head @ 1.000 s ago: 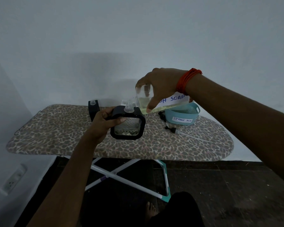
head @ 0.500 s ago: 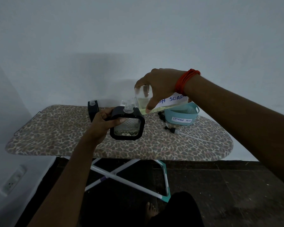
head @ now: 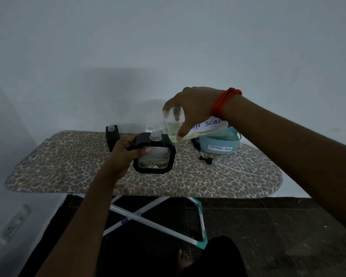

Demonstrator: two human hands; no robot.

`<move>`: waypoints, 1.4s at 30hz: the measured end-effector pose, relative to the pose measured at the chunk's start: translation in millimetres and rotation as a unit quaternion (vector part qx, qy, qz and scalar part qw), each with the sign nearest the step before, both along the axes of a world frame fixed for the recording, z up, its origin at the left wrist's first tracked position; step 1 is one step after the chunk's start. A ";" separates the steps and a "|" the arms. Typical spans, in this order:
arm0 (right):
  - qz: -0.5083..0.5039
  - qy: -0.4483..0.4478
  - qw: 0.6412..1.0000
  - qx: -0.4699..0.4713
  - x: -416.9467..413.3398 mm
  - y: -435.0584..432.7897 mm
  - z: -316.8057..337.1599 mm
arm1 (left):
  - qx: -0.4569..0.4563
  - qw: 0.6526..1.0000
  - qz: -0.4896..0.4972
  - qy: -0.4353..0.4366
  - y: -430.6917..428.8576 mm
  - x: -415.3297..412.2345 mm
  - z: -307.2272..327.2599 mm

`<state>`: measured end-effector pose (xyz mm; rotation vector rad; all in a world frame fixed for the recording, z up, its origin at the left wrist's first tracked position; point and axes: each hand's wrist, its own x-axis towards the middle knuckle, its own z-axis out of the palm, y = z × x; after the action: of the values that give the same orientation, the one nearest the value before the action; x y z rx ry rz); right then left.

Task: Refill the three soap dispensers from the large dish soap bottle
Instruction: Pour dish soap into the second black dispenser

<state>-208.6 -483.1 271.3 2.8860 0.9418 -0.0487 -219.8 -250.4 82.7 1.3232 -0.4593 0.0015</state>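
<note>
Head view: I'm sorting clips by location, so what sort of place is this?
Probably a plain room in a home: a leopard-print fabric ironing board serves as the table, against bare pale walls with a white wall socket low down.

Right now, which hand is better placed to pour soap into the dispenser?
Right. The right hand grips the large dish soap bottle, tilted with its mouth beside the open neck of the dispenser; the left hand is busy holding it.
</note>
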 end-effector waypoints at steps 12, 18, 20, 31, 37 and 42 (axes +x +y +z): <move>0.007 -0.008 1.000 -0.009 1.0 1.7 0.1 | 0.000 1.000 0.007 0.001 0.3 -0.4 -1.1; 0.012 -0.014 1.000 -0.015 1.8 2.0 0.6 | 0.001 1.000 0.009 -0.002 0.6 -0.8 -0.7; 0.013 -0.013 1.000 -0.016 2.0 2.3 0.9 | 0.000 1.000 0.009 -0.003 0.2 -0.6 -0.9; 0.006 -0.012 1.000 -0.016 -0.5 3.5 2.6 | -0.006 1.000 0.009 -0.002 0.0 -0.7 -0.9; 0.005 -0.010 1.000 -0.028 -1.4 5.1 5.0 | -0.005 1.000 0.011 0.004 -0.2 0.5 -1.7; 0.002 -0.005 1.000 -0.028 -2.1 5.9 7.8 | -0.006 1.000 0.013 0.005 -0.1 2.2 -1.4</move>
<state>-210.7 -477.2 279.1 2.8299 0.9306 -0.0599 -217.6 -250.5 81.3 1.3163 -0.4334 0.0195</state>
